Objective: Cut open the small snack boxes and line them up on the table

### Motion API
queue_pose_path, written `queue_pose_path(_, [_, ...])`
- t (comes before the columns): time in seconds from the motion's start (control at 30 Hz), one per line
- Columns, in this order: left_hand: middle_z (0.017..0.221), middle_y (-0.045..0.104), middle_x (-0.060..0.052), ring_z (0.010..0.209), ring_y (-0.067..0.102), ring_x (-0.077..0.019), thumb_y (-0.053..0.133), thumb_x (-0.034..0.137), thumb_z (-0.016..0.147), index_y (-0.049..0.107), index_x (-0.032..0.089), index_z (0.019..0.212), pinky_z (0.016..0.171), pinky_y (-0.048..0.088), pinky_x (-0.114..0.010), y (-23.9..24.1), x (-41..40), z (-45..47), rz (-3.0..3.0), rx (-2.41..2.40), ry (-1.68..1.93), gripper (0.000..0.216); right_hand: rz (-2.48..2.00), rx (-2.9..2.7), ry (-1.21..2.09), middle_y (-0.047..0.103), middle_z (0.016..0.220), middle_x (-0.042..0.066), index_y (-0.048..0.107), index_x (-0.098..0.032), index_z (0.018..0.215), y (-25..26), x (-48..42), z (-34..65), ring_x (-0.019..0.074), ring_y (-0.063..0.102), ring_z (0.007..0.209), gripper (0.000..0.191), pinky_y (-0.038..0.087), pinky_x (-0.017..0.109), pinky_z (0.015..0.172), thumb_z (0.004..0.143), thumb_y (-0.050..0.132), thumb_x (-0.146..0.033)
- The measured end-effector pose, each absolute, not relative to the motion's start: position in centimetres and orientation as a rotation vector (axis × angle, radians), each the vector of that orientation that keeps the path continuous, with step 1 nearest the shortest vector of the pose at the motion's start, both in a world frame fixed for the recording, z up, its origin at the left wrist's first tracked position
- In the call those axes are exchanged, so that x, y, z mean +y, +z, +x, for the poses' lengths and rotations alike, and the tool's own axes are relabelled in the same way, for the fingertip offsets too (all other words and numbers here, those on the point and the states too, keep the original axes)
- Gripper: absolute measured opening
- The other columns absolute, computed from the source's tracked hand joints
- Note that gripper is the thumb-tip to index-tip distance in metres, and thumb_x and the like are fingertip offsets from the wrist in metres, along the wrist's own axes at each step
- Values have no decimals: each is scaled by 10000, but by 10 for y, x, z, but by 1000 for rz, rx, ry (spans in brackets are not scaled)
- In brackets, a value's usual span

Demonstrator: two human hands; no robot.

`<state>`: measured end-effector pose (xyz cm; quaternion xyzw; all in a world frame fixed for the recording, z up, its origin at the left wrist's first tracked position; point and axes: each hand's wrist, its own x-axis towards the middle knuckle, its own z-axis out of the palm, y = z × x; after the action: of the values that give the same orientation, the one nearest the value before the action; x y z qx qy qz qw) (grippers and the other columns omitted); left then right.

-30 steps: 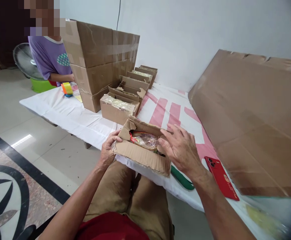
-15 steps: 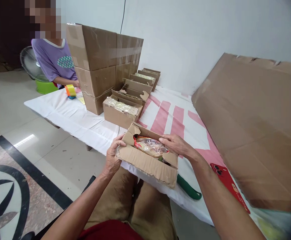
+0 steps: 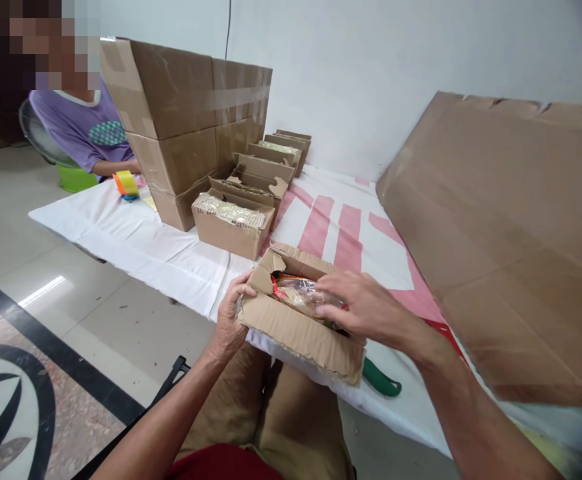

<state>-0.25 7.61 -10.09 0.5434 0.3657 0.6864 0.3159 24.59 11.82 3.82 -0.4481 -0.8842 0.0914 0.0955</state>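
At the table's near edge is a small open cardboard box, its long front flap folded out toward me. Inside lies a clear plastic packet with red edging; its contents are hard to make out. My left hand grips the box's left end, thumb on top of the cardboard. Over the right half of the box is my right hand, with thumb and fingers apart and the fingertips on the packet. That hand hides the right end of the packet and part of the box.
Left of centre stands a stack of taped cartons. Several open boxes form a row beside it. A large cardboard sheet leans at right. A green handle lies by the table edge. Across the table sits a person near tape rolls.
My right hand has shifted from the box's back rim onto the packet, its fingers spreading apart. The left hand keeps its grip on the box. The view has turned slightly right.
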Motion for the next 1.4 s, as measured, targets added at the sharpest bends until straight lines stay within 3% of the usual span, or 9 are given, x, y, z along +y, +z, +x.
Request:
queue_pose_path(0.23, [1372,640,-149,1286,623,-301,789,331,792,627,221,948,1040,492,-414,-101,74,-3,1447,1052,1768,250,-1474,-2685,55,769,971,87,730,-204,863,16,107,218,259,687,968,243,526,398,896,956,507,-177])
queue_pose_path(0.4, [1312,652,-117,1224,631,-277,719,243,772,629,221,957,1011,489,-384,-98,74,-3,1479,1115,1773,207,-1376,-2038,257,748,877,62,675,-228,818,9,104,229,242,684,874,207,513,370,825,931,526,-315])
queue_pose_path(0.53, [1215,673,-89,1132,652,-248,656,182,741,631,218,949,961,498,-356,-95,75,0,1468,1144,1792,213,-1311,-1293,705,621,633,-16,611,-238,747,9,109,234,172,563,562,275,461,312,560,777,696,-498])
queue_pose_path(0.67, [1301,676,-104,1234,633,-266,652,153,720,637,217,930,1026,483,-390,-91,76,0,1467,1130,1809,220,-1080,-923,864,556,573,-67,552,-240,716,14,119,238,119,482,472,394,405,262,470,615,827,-504])
queue_pose_path(0.9, [1290,688,-106,1222,648,-269,618,125,726,643,221,944,1044,485,-424,-87,90,15,1470,1176,1858,239,-967,-878,627,525,558,-79,613,-241,724,41,93,269,111,469,460,294,414,251,429,674,843,-418])
queue_pose_path(1.03, [1286,678,-129,1262,628,-298,581,112,684,634,213,959,1096,460,-486,-85,130,25,1536,1140,1836,299,-910,-885,437,620,678,-29,657,-264,723,62,64,284,165,601,599,174,535,326,539,750,820,-320])
queue_pose_path(1.17, [1454,582,-178,1461,468,-352,630,129,635,614,191,1276,1206,358,-548,-80,137,17,1757,1060,1692,645,-903,-840,381,654,723,-19,676,-249,700,72,47,284,163,626,653,191,552,323,587,690,854,-318])
queue_pose_path(1.3, [1613,453,-163,1542,357,-369,688,149,676,481,231,1507,1266,246,-582,-71,85,-4,1727,1171,1692,861,-994,-868,353,538,566,-55,700,-248,763,66,38,274,134,468,491,181,396,272,442,737,824,-377])
queue_pose_path(1.4, [1462,614,-161,1372,573,-353,713,321,828,529,241,1472,1134,449,-546,-50,46,-15,1297,1121,1663,675,-1016,-1116,-26,628,677,-24,736,-264,877,61,29,262,168,566,601,81,485,333,590,883,735,-345])
